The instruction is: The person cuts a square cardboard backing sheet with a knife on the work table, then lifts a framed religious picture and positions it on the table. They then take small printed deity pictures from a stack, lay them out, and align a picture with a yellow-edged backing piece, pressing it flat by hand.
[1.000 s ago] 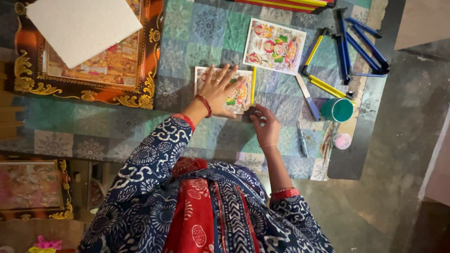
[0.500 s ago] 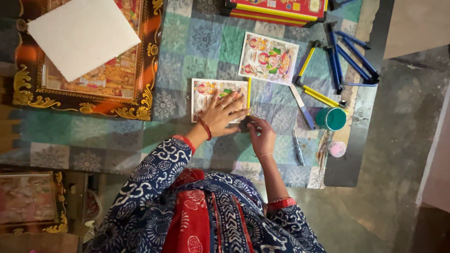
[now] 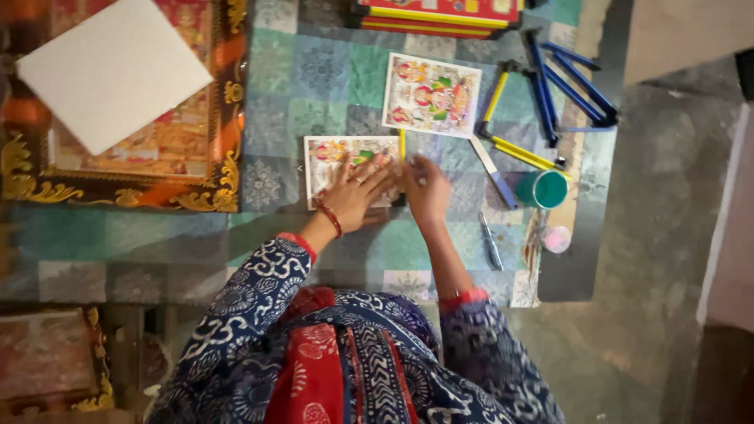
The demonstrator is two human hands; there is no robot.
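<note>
Head view looks straight down on a small colourful print [image 3: 338, 161] lying flat on a patchwork cloth [image 3: 314, 86] of green and grey squares. The left hand [image 3: 357, 192] is spread flat on the print's right half, fingers open and pressing it down. The right hand [image 3: 426, 188] sits just beside it at the print's right edge, fingers curled narrowly; what it pinches is too small to tell. A yellow stick [image 3: 402, 145] stands along that same edge. Just above and to the right lies a second, larger print [image 3: 432, 96], rectangular with red and green figures. Farther right are yellow and blue rods [image 3: 550, 86], a teal cup [image 3: 544, 188] and a small pink lid [image 3: 557, 239]. At the top edge rests a flat red and yellow box [image 3: 440, 14]. Well to the left, a white board [image 3: 114, 71] lies tilted on a gold-ornamented picture frame [image 3: 196, 196].
</note>
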